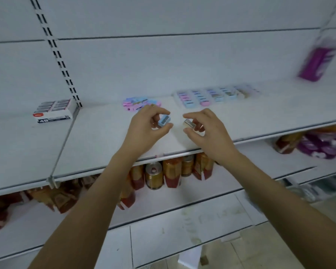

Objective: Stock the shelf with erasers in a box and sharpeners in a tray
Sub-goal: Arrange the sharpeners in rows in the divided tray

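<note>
Over the white shelf (pixel 97 136), my left hand (pixel 144 131) pinches a light blue sharpener (pixel 164 120) between thumb and fingers. My right hand (pixel 208 131) holds a pale cream sharpener (pixel 189 124) with a metal blade the same way. Behind my left hand lies a loose pile of pink and blue sharpeners (pixel 142 103). A clear tray (pixel 215 96) at the back right holds rows of blue, pink and pale sharpeners. The box of erasers (pixel 54 110), white with dark print, stands at the back left.
A purple package (pixel 318 61) hangs blurred at the upper right. Under the shelf stand gold cans (pixel 153 175) and red-gold packs (pixel 171 171), with purple packs (pixel 322 146) to the right. A slotted upright (pixel 56 53) runs up the back wall.
</note>
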Demonstrator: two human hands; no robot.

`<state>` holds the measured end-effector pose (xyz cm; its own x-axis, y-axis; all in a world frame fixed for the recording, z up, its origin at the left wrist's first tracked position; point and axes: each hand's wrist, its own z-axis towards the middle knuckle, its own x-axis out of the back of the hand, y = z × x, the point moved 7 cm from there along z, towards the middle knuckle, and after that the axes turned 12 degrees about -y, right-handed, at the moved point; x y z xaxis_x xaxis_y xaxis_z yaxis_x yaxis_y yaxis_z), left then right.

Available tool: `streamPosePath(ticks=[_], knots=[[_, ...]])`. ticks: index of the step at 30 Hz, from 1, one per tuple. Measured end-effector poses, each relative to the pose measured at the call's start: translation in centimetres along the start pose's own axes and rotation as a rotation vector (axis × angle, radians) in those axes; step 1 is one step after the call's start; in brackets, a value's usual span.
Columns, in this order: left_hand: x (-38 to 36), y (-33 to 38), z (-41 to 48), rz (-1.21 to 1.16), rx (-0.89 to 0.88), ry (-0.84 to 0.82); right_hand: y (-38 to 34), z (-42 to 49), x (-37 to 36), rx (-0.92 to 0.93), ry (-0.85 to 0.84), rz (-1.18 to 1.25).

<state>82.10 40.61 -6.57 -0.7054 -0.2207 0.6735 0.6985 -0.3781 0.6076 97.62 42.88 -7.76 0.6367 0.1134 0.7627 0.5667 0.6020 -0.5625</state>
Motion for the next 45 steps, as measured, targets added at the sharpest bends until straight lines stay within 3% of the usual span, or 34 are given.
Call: streamPosePath(ticks=[6,12,19,28,33,37,40,45], knots=[[-6.3,5.7,3.1,-0.058,0.028,-0.015,6.6,-3.5,5.8,-0.072,0.020,-0.023],[-10.2,8.9,5.5,0.047,0.003,-0.032,11.2,-4.5,9.5,-0.088,0.029,-0.032],[-12.0,9.2,10.4,0.149,-0.051,-0.066,15.0,-3.0,12.2,-0.120,0.058,0.016],[-14.1,6.0,16.1,0.086,0.043,-0.053,19.4,1.2,14.1,-0.114,0.068,-0.077],[-15.2,4.2,17.8,0.178,0.113,-0.061,21.2,5.2,13.6,0.012,0.033,-0.139],[-15.2,3.7,18.8,0.206,0.162,0.069,21.9,8.9,13.2,0.123,-0.021,-0.175],[-15.8,4.0,18.7,0.266,0.089,0.142,21.9,9.7,12.7,0.229,0.005,-0.113],[-16.9,3.4,18.1,0.410,-0.005,0.086,22.5,10.2,12.4,0.360,0.041,-0.047]])
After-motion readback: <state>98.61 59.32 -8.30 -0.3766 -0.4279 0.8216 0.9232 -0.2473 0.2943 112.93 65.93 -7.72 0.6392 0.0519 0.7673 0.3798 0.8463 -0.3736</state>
